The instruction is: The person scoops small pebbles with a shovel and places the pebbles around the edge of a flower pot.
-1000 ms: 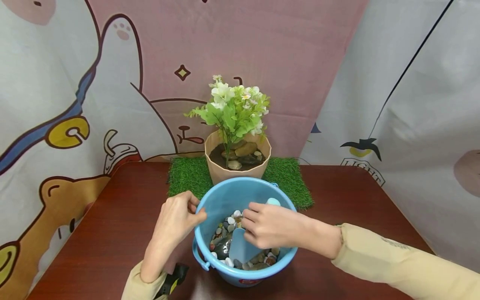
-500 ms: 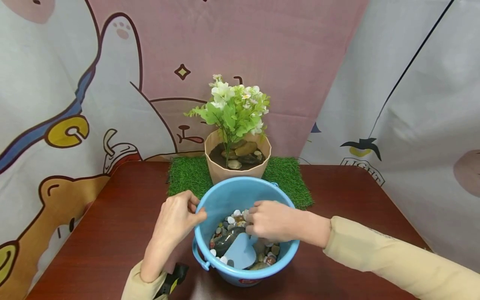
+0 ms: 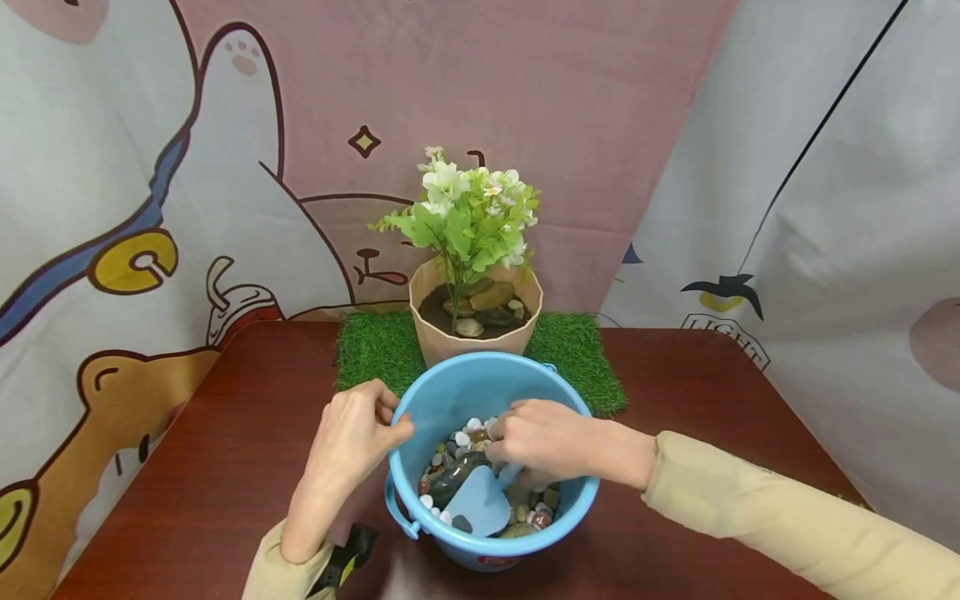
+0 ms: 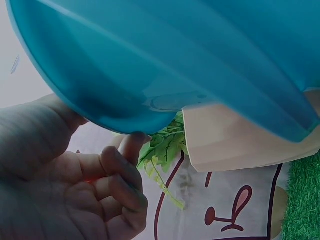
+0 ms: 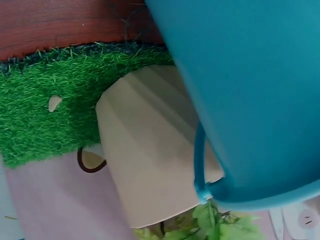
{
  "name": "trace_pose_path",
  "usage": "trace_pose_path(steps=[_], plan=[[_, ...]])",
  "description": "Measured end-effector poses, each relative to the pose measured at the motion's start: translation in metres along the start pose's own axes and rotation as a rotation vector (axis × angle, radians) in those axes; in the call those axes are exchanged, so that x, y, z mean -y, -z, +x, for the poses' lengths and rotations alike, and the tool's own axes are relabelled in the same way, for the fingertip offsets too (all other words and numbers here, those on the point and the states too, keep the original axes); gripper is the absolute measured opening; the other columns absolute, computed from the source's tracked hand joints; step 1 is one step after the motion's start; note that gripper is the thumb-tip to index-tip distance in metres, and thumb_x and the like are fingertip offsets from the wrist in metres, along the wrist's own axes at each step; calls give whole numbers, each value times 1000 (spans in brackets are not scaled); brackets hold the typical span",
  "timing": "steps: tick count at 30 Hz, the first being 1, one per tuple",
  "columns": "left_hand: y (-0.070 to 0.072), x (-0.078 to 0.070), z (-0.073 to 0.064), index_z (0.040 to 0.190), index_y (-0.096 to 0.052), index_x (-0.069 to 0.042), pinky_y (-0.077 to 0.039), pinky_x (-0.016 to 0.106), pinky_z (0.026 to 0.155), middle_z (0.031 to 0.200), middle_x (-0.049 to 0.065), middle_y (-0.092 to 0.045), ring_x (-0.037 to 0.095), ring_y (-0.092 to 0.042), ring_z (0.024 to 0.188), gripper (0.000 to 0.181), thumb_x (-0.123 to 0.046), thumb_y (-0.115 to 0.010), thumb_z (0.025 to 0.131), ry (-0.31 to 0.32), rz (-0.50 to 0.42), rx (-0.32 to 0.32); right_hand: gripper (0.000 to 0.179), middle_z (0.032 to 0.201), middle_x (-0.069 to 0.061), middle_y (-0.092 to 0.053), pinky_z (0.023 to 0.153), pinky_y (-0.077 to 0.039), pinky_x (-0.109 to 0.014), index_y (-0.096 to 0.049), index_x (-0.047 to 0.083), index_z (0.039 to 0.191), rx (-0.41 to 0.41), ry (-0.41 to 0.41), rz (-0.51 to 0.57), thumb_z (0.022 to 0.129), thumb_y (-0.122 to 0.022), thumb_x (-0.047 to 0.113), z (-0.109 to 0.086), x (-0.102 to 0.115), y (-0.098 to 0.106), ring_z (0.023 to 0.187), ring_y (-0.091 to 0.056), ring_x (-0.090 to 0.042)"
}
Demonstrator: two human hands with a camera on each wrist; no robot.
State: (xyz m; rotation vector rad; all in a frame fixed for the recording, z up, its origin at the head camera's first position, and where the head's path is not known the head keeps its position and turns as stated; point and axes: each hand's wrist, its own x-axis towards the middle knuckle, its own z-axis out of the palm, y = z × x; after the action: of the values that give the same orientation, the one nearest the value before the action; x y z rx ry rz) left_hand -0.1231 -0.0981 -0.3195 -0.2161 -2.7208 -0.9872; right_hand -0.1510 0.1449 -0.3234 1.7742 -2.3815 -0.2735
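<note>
A light blue bucket (image 3: 491,546) stands on the table, with pebbles (image 3: 457,442) and a large dark stone (image 3: 453,475) inside. My left hand (image 3: 358,437) pinches the bucket's left rim; in the left wrist view the left hand (image 4: 100,175) has its thumb and index finger at the rim, the other fingers curled. My right hand (image 3: 551,442) reaches into the bucket and grips a blue toy shovel (image 3: 480,504) by its handle, mostly hidden by the hand. The shovel's blade lies tilted over the stones. Only the bucket's outside (image 5: 240,90) shows in the right wrist view, not the hand.
Behind the bucket, a beige pot (image 3: 474,342) of white flowers (image 3: 465,208) stands on a green turf mat (image 3: 585,367). A cartoon cloth (image 3: 525,92) hangs behind the dark red table (image 3: 225,467). The bucket's handle (image 3: 401,512) hangs at its left side.
My right hand has gone lower into the bucket and turned the shovel, so its handle end no longer shows and its blade points differently. The left hand stays on the rim.
</note>
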Motion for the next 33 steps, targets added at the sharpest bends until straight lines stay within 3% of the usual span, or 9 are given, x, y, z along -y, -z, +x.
trace_pose_path(steps=[5, 14, 25, 33], plan=[[0, 0, 0, 76, -64, -5, -40, 24, 52, 65, 3, -61, 9, -49, 53, 9, -7, -66, 68, -3, -1, 1, 21, 72, 12, -56, 61, -38, -21, -61, 23, 78, -26, -26, 82, 67, -78, 25, -2, -9, 0, 63, -52, -5], [0, 0, 0, 76, -64, -6, -40, 24, 52, 65, 2, -60, 9, -48, 54, 8, -7, -66, 68, -5, 1, -3, 19, 71, 11, -53, 64, -38, -21, -60, 24, 80, -73, -58, 141, 68, -75, 20, -5, -19, 4, 63, -43, -4], [0, 0, 0, 76, -65, -5, -41, 24, 53, 65, 2, -61, 9, -49, 54, 8, -7, -67, 68, 3, -7, -1, 17, 76, 10, -58, 62, -40, -17, -62, 22, 83, -116, -79, 225, 73, -76, 20, -9, -27, 12, 68, -49, -4], [0, 1, 0, 76, -65, -5, -40, 24, 52, 65, 3, -61, 9, -49, 54, 7, -7, -67, 69, -1, -18, -3, 19, 78, 8, -58, 61, -41, -18, -62, 22, 83, -159, -84, 214, 72, -78, 21, -15, -32, 14, 67, -47, -3]])
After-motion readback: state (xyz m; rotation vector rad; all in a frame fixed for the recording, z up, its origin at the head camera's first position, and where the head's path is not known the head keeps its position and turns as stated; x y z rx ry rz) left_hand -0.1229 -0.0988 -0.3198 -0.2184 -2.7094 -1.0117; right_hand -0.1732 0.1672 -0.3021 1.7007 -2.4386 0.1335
